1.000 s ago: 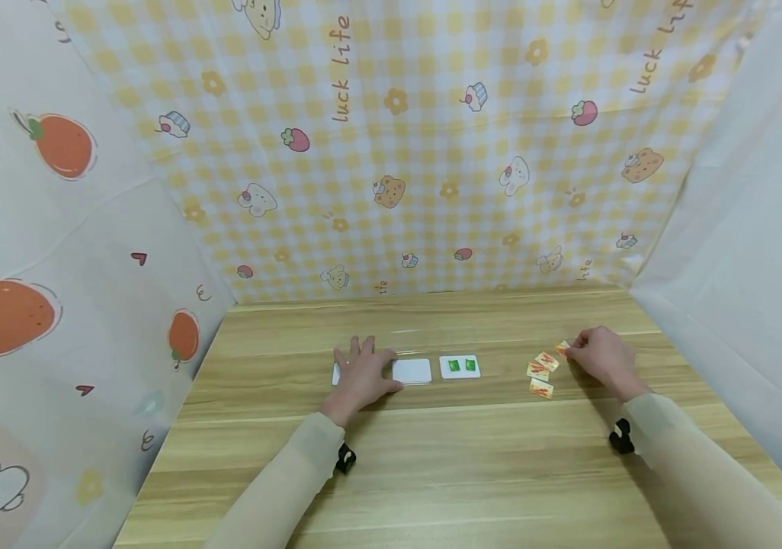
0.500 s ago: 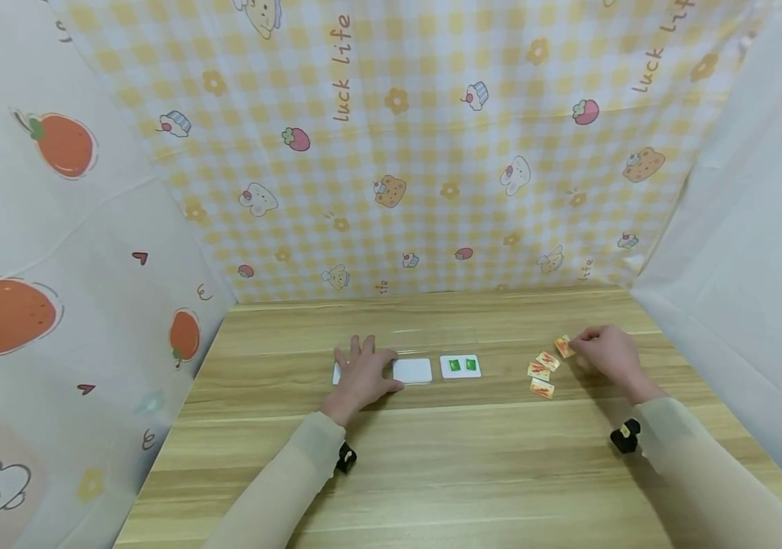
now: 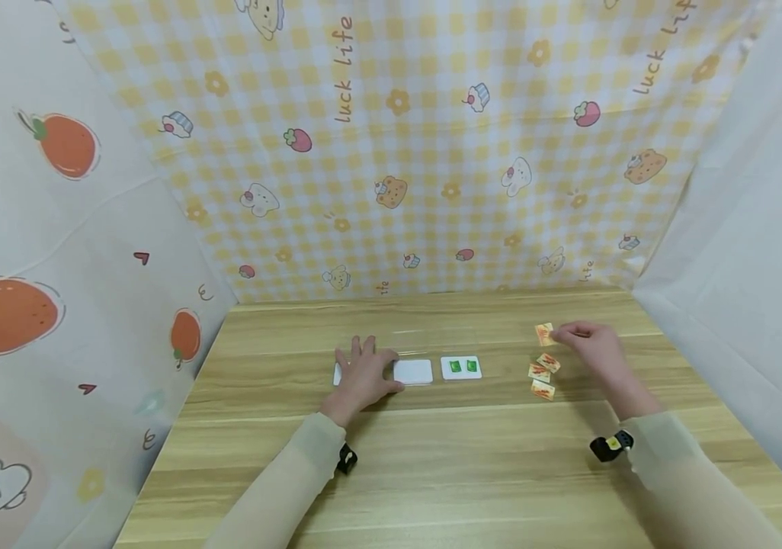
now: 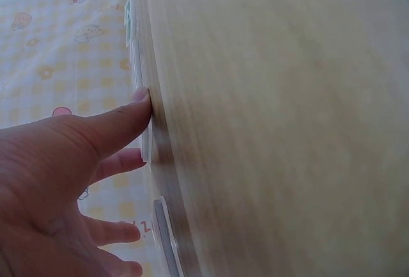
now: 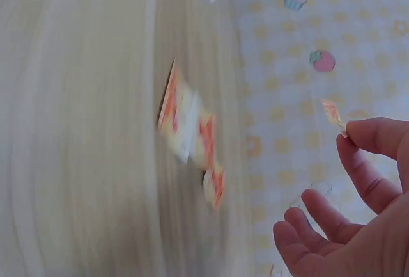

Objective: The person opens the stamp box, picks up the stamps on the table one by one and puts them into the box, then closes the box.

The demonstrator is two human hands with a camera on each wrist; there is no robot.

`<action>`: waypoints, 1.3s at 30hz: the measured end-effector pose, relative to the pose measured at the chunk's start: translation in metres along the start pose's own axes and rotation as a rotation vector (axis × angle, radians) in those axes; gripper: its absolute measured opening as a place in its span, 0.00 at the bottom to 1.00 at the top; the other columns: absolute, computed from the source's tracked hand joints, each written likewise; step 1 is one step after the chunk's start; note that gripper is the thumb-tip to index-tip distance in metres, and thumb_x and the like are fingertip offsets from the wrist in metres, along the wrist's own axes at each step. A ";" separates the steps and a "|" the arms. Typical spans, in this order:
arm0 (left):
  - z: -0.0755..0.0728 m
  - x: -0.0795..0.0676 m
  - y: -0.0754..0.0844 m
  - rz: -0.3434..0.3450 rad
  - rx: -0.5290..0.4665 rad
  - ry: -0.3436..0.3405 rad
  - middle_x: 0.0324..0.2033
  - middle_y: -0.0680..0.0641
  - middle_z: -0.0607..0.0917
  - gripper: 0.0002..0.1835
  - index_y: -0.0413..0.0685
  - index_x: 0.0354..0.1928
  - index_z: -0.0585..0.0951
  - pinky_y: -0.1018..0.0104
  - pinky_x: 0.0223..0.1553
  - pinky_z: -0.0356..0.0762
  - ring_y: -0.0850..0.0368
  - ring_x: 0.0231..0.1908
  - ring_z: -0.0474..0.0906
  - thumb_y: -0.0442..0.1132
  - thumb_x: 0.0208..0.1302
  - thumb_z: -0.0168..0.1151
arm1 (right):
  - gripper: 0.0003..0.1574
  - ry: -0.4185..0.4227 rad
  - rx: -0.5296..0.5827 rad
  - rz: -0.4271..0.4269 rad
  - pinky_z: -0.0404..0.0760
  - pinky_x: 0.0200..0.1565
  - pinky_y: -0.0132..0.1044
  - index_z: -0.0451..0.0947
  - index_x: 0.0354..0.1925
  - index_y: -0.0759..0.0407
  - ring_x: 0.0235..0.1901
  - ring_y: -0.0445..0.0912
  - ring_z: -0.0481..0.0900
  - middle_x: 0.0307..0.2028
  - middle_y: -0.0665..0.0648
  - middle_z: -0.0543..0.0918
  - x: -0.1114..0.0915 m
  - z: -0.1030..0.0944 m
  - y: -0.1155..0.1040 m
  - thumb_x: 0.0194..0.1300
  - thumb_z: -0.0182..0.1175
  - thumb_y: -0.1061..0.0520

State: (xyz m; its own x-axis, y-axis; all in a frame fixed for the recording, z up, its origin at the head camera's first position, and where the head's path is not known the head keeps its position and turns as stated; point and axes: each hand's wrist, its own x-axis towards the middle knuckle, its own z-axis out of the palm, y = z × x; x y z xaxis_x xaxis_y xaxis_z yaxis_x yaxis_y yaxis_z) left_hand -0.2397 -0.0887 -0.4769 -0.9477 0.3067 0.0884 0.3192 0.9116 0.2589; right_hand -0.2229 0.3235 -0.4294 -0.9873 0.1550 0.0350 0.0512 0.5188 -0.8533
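My left hand (image 3: 360, 377) lies spread over the left part of a row of white cards. Its thumb touches the near edge of a blank white card (image 3: 414, 372), and its index fingertip is at the far left corner. Under that hand another white card (image 3: 337, 373) is mostly covered. To the right, a white card with two green pictures (image 3: 461, 367) lies flat. My right hand (image 3: 593, 347) pinches a small orange-and-yellow card (image 3: 544, 334) between thumb and index finger, raised off the table; the right wrist view shows the card (image 5: 332, 113) at the fingertips.
Several small orange-patterned cards (image 3: 540, 373) lie in a loose, partly overlapping group near the right hand. The wooden table (image 3: 473, 473) ends at a yellow checked cloth (image 3: 425, 213) behind, with white cloths (image 3: 761, 229) at both sides.
The right hand has lifted its small card and brought it leftward and farther back, above the loose group. The left hand and the white cards have stayed put.
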 end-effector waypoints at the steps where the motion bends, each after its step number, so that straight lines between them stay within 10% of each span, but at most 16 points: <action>1: 0.000 0.000 0.000 -0.002 0.004 -0.002 0.63 0.37 0.59 0.33 0.65 0.54 0.76 0.25 0.51 0.37 0.29 0.63 0.44 0.64 0.42 0.67 | 0.29 -0.015 0.035 0.008 0.66 0.46 0.46 0.79 0.41 0.62 0.48 0.49 0.69 0.48 0.57 0.77 -0.002 0.003 -0.003 0.54 0.62 0.39; 24: -0.001 -0.002 0.002 0.001 -0.006 -0.010 0.64 0.38 0.58 0.34 0.65 0.55 0.75 0.25 0.50 0.38 0.29 0.63 0.43 0.64 0.42 0.66 | 0.21 -0.215 0.486 0.138 0.76 0.26 0.38 0.78 0.41 0.68 0.21 0.43 0.72 0.27 0.56 0.77 -0.019 0.100 -0.053 0.55 0.64 0.52; 39: 0.002 0.003 0.000 -0.001 0.014 -0.004 0.63 0.38 0.60 0.34 0.67 0.54 0.75 0.25 0.50 0.40 0.29 0.63 0.44 0.65 0.40 0.66 | 0.10 -0.104 0.288 0.085 0.75 0.19 0.39 0.83 0.26 0.59 0.19 0.49 0.79 0.22 0.59 0.82 -0.019 0.184 -0.058 0.53 0.65 0.53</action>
State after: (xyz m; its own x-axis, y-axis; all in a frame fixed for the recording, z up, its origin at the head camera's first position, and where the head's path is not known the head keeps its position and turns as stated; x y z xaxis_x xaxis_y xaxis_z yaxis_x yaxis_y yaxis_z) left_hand -0.2422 -0.0875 -0.4783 -0.9481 0.3066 0.0847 0.3181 0.9158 0.2453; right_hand -0.2345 0.1362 -0.4762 -0.9922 0.0932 -0.0833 0.1040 0.2459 -0.9637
